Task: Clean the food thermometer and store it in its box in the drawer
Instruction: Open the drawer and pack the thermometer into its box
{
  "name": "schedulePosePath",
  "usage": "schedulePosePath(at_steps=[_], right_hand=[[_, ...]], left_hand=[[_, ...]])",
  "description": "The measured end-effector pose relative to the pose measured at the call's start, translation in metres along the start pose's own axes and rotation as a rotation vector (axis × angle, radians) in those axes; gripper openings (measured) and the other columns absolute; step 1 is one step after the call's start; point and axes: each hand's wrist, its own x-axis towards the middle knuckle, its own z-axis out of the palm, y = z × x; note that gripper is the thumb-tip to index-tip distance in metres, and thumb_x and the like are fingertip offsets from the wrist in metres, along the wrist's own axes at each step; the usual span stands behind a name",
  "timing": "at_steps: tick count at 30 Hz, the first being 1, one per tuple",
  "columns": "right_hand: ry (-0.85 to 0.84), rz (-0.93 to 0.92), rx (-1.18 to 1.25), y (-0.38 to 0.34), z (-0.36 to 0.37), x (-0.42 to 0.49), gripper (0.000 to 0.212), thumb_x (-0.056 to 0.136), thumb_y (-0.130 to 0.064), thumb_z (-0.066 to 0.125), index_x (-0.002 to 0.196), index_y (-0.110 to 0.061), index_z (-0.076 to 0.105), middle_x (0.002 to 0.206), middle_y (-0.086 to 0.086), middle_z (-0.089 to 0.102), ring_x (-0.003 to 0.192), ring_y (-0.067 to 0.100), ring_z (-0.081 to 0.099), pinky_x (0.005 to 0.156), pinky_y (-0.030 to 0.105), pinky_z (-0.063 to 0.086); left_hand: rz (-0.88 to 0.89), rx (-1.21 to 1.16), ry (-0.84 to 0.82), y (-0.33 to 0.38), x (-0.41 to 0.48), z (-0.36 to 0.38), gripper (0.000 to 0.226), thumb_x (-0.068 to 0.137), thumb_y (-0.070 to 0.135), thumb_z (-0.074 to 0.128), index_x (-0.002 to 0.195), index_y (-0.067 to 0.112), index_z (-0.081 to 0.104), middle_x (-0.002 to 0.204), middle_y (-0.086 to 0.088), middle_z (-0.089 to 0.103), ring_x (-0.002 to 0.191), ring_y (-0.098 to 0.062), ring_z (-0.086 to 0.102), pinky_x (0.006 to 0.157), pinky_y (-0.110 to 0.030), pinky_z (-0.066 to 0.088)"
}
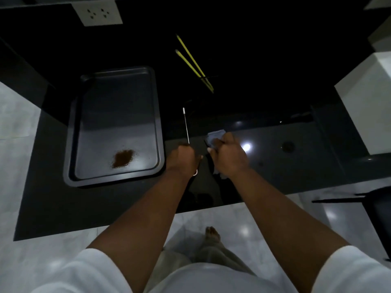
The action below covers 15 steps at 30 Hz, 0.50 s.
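Note:
My left hand [186,158] is closed around the body of the food thermometer, whose thin metal probe [186,125] sticks up and away from my fist over the dark counter. My right hand [229,154] is clenched on a crumpled pale cloth or tissue [214,137], held just right of the probe and apart from it. The thermometer's body is hidden inside my left fist. No box or drawer shows in the view.
A dark baking tray [115,127] with a small heap of brown powder [123,158] lies left of my hands. Two yellow sticks [193,62] lie farther back on the black counter [296,149]. A wall socket [97,12] is at top left, white blocks [368,98] at right.

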Motion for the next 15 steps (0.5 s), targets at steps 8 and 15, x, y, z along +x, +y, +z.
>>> schedulePosePath(at_steps=[8, 15], right_hand=[[0.198, -0.233, -0.052, 0.017, -0.001, -0.030, 0.049, 0.093, -0.038, 0.042, 0.130, -0.007, 0.052, 0.131, 0.017, 0.051, 0.119, 0.035, 0.045, 0.091, 0.045, 0.044], [-0.121, -0.176, -0.270, 0.029, 0.021, -0.028, 0.075, 0.094, -0.059, 0.009, 0.152, -0.011, 0.002, 0.160, 0.007, -0.003, 0.145, 0.024, -0.011, 0.115, 0.054, 0.000]], left_hand=[[0.173, -0.055, 0.289, -0.007, -0.032, 0.011, 0.071, 0.087, 0.063, 0.045, 0.131, 0.007, 0.045, 0.128, -0.013, 0.051, 0.112, -0.032, 0.053, 0.086, -0.041, 0.048], [0.284, 0.067, 0.081, -0.013, -0.054, 0.043, 0.097, 0.085, 0.076, 0.018, 0.151, 0.009, -0.011, 0.161, -0.010, -0.016, 0.147, -0.025, -0.018, 0.120, -0.051, 0.002]])
